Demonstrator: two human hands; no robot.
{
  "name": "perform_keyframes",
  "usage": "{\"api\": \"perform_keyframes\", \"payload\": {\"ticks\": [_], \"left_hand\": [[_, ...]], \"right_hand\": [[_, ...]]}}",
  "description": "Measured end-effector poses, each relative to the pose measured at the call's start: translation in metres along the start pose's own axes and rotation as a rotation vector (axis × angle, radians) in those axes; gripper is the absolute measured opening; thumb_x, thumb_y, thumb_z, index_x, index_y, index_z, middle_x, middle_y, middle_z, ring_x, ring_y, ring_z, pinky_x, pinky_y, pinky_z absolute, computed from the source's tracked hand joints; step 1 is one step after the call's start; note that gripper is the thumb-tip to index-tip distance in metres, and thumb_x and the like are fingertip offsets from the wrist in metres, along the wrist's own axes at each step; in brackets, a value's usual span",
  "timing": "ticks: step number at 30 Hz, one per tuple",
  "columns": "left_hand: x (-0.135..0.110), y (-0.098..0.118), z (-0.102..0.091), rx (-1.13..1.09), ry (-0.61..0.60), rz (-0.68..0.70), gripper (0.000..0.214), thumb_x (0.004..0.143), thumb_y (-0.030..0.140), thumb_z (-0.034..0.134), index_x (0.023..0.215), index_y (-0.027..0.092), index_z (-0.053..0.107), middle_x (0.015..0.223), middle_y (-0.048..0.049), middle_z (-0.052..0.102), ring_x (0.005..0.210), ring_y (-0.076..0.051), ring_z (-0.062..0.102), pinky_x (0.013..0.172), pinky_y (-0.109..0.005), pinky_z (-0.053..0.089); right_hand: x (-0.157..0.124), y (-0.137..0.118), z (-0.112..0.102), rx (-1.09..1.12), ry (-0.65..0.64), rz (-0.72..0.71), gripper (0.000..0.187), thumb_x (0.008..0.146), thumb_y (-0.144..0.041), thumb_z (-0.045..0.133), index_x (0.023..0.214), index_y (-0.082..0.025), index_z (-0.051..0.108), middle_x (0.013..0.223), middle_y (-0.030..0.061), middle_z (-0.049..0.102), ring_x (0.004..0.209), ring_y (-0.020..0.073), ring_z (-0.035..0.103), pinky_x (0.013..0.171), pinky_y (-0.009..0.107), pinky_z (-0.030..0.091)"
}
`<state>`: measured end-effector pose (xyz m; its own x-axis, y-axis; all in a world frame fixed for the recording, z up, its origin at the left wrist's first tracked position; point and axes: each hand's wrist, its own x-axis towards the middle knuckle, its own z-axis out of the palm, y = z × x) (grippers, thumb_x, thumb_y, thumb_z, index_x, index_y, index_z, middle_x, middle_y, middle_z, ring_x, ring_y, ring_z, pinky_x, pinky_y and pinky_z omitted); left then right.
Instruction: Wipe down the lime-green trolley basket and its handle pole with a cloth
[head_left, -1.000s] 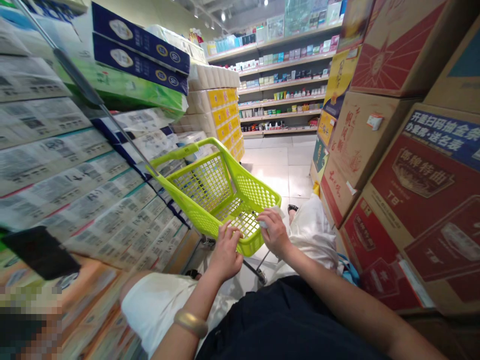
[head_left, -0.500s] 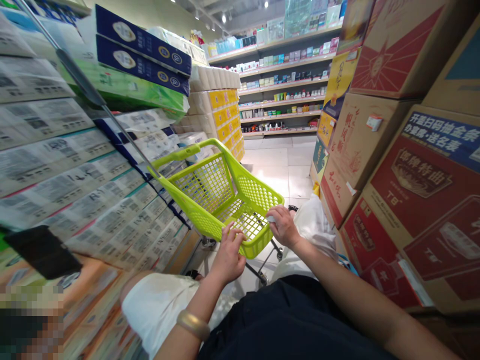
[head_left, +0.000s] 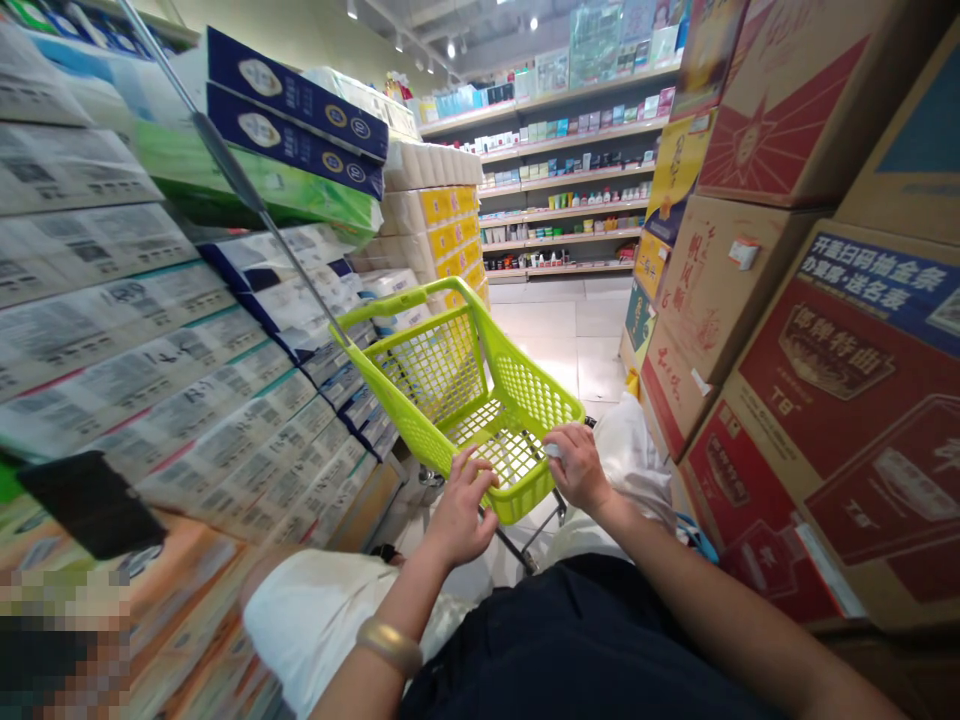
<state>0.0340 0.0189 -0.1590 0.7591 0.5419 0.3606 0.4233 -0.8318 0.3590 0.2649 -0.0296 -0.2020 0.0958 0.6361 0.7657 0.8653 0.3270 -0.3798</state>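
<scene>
A lime-green plastic shopping cart basket (head_left: 457, 430) on a metal wheeled frame stands in front of my knees, tilted in view, and nothing shows inside it. My left hand (head_left: 459, 508) is at its near rim, fingers apart and bent over the edge, the thumb separate. At the near right corner, my right hand (head_left: 583, 470) is closed, with a small whitish piece (head_left: 553, 451) showing by the fingers; its kind is unclear. That hand is beside or touching the basket's rim; which one I cannot tell.
Stacked paper packs (head_left: 165, 330) line the left, with blue packs (head_left: 300, 125) on top and a metal pole (head_left: 229, 170) crossing in front. Cardboard cartons (head_left: 810, 400) rise on the right. Shelves of boxes and bottles (head_left: 570, 165) stand beyond the tiled floor (head_left: 592, 320).
The basket has shifted a little to the right in view. My right hand has moved slightly right and down; my left hand remains at the rim, its fingers a bit more apart.
</scene>
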Motion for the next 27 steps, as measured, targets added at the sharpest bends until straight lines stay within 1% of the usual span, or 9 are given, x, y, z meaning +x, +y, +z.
{"api": "perform_keyframes", "payload": {"ticks": [5, 9, 14, 17, 19, 21, 23, 25, 27], "left_hand": [[0.003, -0.014, -0.009, -0.043, -0.009, 0.006, 0.013, 0.082, 0.022, 0.049, 0.091, 0.022, 0.059, 0.115, -0.0087, 0.057, 0.138, -0.031, 0.031, 0.113, -0.059, 0.030], [0.000, -0.033, -0.016, -0.037, 0.021, -0.028, 0.020, 0.089, 0.033, 0.045, 0.091, 0.022, 0.063, 0.121, -0.0088, 0.058, 0.141, -0.030, 0.029, 0.115, -0.056, 0.030], [-0.012, -0.061, -0.024, 0.081, 0.083, -0.082, 0.023, 0.090, 0.031, 0.044, 0.099, 0.022, 0.063, 0.139, -0.0073, 0.052, 0.145, -0.031, 0.025, 0.117, -0.059, 0.025], [-0.017, -0.068, -0.025, 0.181, 0.207, -0.147, 0.027, 0.088, 0.022, 0.043, 0.107, 0.020, 0.062, 0.141, -0.0103, 0.050, 0.144, -0.031, 0.027, 0.115, -0.061, 0.027], [-0.016, -0.061, -0.023, 0.224, 0.299, -0.185, 0.034, 0.085, 0.015, 0.043, 0.115, 0.019, 0.059, 0.140, -0.0127, 0.050, 0.143, -0.032, 0.029, 0.115, -0.062, 0.027], [-0.012, -0.047, -0.018, 0.213, 0.337, -0.177, 0.041, 0.083, 0.010, 0.043, 0.121, 0.019, 0.056, 0.139, -0.0123, 0.051, 0.141, -0.030, 0.033, 0.116, -0.060, 0.028], [-0.005, -0.028, -0.010, 0.141, 0.300, -0.127, 0.048, 0.080, 0.006, 0.042, 0.124, 0.022, 0.054, 0.135, -0.0095, 0.055, 0.137, -0.027, 0.040, 0.116, -0.056, 0.031], [0.003, -0.011, 0.000, 0.042, 0.257, -0.102, 0.051, 0.080, 0.005, 0.040, 0.127, 0.021, 0.051, 0.132, -0.0092, 0.057, 0.132, -0.023, 0.046, 0.115, -0.050, 0.036], [0.007, -0.001, 0.009, -0.062, 0.242, -0.142, 0.053, 0.080, 0.004, 0.037, 0.129, 0.018, 0.049, 0.128, -0.0110, 0.059, 0.123, -0.020, 0.055, 0.107, -0.043, 0.046]], "right_hand": [[-0.008, -0.010, 0.007, 0.010, 0.025, 0.010, 0.025, 0.080, -0.016, 0.047, 0.103, -0.021, 0.058, 0.102, 0.0081, 0.057, 0.100, 0.0254, 0.048, 0.094, 0.044, 0.037], [-0.011, -0.023, 0.012, 0.032, -0.017, -0.020, 0.029, 0.083, -0.017, 0.047, 0.110, -0.021, 0.058, 0.108, 0.0089, 0.057, 0.103, 0.0253, 0.048, 0.096, 0.044, 0.038], [-0.011, -0.043, 0.021, 0.070, -0.080, -0.107, 0.043, 0.079, -0.008, 0.047, 0.119, -0.022, 0.055, 0.116, 0.0086, 0.057, 0.112, 0.0243, 0.048, 0.103, 0.044, 0.036], [-0.011, -0.053, 0.026, 0.120, -0.109, -0.172, 0.048, 0.076, -0.004, 0.047, 0.120, -0.022, 0.056, 0.119, 0.0088, 0.058, 0.119, 0.0239, 0.047, 0.106, 0.044, 0.036], [-0.010, -0.059, 0.029, 0.145, -0.132, -0.207, 0.048, 0.075, -0.004, 0.046, 0.118, -0.022, 0.057, 0.119, 0.0086, 0.059, 0.122, 0.0239, 0.047, 0.106, 0.043, 0.037], [-0.009, -0.064, 0.032, 0.160, -0.149, -0.224, 0.046, 0.075, -0.005, 0.046, 0.116, -0.023, 0.058, 0.119, 0.0085, 0.060, 0.122, 0.0239, 0.048, 0.105, 0.044, 0.039], [-0.008, -0.067, 0.035, 0.180, -0.155, -0.230, 0.042, 0.078, -0.006, 0.045, 0.113, -0.023, 0.059, 0.118, 0.0084, 0.061, 0.121, 0.0234, 0.049, 0.104, 0.044, 0.041], [-0.006, -0.068, 0.036, 0.212, -0.146, -0.240, 0.036, 0.081, -0.008, 0.044, 0.109, -0.023, 0.059, 0.115, 0.0086, 0.062, 0.119, 0.0227, 0.051, 0.103, 0.043, 0.042], [-0.003, -0.065, 0.033, 0.253, -0.138, -0.259, 0.031, 0.083, -0.009, 0.043, 0.105, -0.023, 0.059, 0.112, 0.0084, 0.063, 0.117, 0.0220, 0.052, 0.101, 0.041, 0.043]]}}
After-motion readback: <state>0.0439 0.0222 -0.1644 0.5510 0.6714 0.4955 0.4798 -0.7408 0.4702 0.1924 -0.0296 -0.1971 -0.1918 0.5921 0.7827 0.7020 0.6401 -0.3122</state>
